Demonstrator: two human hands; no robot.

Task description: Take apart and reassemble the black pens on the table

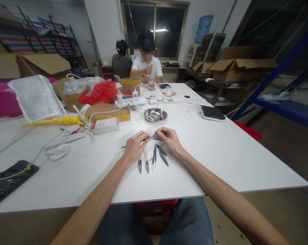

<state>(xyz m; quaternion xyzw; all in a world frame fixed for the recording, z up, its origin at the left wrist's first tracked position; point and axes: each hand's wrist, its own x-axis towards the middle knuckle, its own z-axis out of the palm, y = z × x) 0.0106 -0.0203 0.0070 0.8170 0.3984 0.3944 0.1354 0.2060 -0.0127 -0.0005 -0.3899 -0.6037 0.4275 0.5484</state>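
Observation:
My left hand point(135, 145) and my right hand point(170, 139) meet over the white table point(194, 163), both pinched closed on a thin dark pen point(152, 136) held roughly level between them. The fingers hide much of the pen, so I cannot tell whether it is whole or in parts. Just below my hands lie two clear pen barrels with dark ends point(147, 166), slim black refills with yellow marks point(154, 157), and dark pen pieces point(164, 158). A dark tip sticks out left of my left hand. Beyond my fingers stands a shiny metal dish point(155, 115) with small dark bits in it.
To the left are a white and red box point(105, 125), a cardboard tray point(123, 115), a power strip point(133, 101), cables and a red plastic bag point(100, 92). A black device point(11, 180) lies near left; a black-topped pad point(212, 112) far right. Two people sit beyond.

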